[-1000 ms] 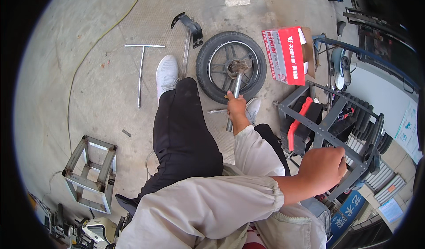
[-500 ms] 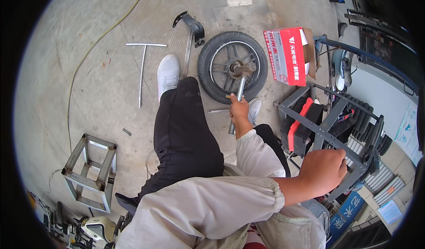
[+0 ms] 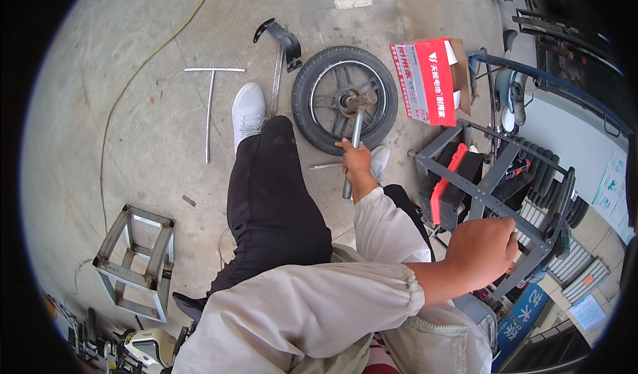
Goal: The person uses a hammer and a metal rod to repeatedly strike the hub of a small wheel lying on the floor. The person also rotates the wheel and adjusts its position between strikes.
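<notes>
My right hand (image 3: pixel 357 164) is wrapped round the silver handle of a hammer (image 3: pixel 357 129). In this view the worn, brownish hammer head overlaps the hub of a wheel (image 3: pixel 311 118) with a black tyre and dark spokes, lying flat on the floor. Whether the head touches the hub I cannot tell. A small yellowish-brown bit pokes out beside the right fingers, too small to name. Crossing my body to the right, my left hand (image 3: pixel 480 253) is closed with its back up, in front of a grey metal cart frame (image 3: pixel 488 198). Its curled fingers hide whatever they may hold.
Beyond my left shoe lie a T-shaped metal bar (image 3: pixel 211 111) and a black curved bracket (image 3: pixel 286 40). A red and white carton (image 3: pixel 425 81) stands right of the wheel. At the left are a metal stool frame (image 3: pixel 136 261) and a yellow hose (image 3: pixel 139 71).
The view has shifted slightly, so the floor things sit a little further left. My right hand keeps its hold on the hammer, and my left hand stays closed near the cart frame.
</notes>
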`<control>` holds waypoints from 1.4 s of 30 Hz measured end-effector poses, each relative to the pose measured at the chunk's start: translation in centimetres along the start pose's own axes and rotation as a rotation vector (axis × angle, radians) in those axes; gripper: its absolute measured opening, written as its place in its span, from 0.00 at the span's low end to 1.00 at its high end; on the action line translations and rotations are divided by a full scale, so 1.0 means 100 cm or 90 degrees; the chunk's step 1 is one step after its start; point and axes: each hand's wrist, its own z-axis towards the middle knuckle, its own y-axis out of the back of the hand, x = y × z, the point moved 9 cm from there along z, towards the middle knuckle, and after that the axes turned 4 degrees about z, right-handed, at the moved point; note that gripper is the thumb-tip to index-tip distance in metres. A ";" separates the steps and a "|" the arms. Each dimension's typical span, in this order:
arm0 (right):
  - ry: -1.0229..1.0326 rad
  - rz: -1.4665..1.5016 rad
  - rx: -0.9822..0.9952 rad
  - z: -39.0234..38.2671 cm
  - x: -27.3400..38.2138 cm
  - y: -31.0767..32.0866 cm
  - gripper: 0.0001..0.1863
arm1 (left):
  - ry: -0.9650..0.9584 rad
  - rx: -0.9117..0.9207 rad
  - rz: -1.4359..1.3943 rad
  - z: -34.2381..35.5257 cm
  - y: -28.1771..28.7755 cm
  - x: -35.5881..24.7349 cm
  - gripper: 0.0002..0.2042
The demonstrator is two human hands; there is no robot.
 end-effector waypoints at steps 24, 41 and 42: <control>0.040 -0.012 -0.030 0.012 -0.002 0.010 0.14 | 0.011 0.021 0.013 0.001 -0.012 0.005 0.08; -0.120 0.091 0.184 -0.069 -0.065 0.011 0.17 | 0.002 0.001 0.032 0.004 -0.005 0.003 0.09; -0.137 0.090 0.194 -0.080 -0.083 0.012 0.17 | 0.004 0.002 0.031 0.005 -0.004 0.004 0.09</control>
